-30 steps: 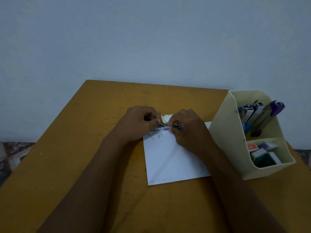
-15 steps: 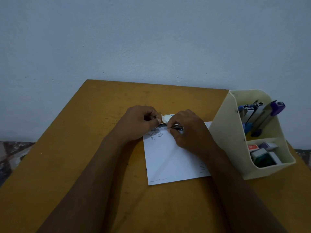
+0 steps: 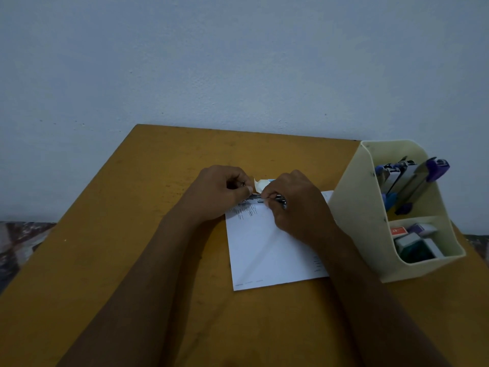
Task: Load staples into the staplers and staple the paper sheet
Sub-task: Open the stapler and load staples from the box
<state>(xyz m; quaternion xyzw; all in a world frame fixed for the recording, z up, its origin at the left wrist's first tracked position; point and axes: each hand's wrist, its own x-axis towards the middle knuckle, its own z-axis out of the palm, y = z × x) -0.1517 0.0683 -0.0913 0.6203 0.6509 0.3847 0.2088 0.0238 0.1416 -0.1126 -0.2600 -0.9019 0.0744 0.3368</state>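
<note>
Under the right hand (image 3: 296, 207), stapler (image 3: 255, 197) mostly hidden.

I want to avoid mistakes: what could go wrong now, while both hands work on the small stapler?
The left hand and right hand pinch the stapler very closely, so a fingertip might get nipped, or the stapler may slip from the grip. The right forearm passes close beside the organizer; a sideways move could knock it.
</note>
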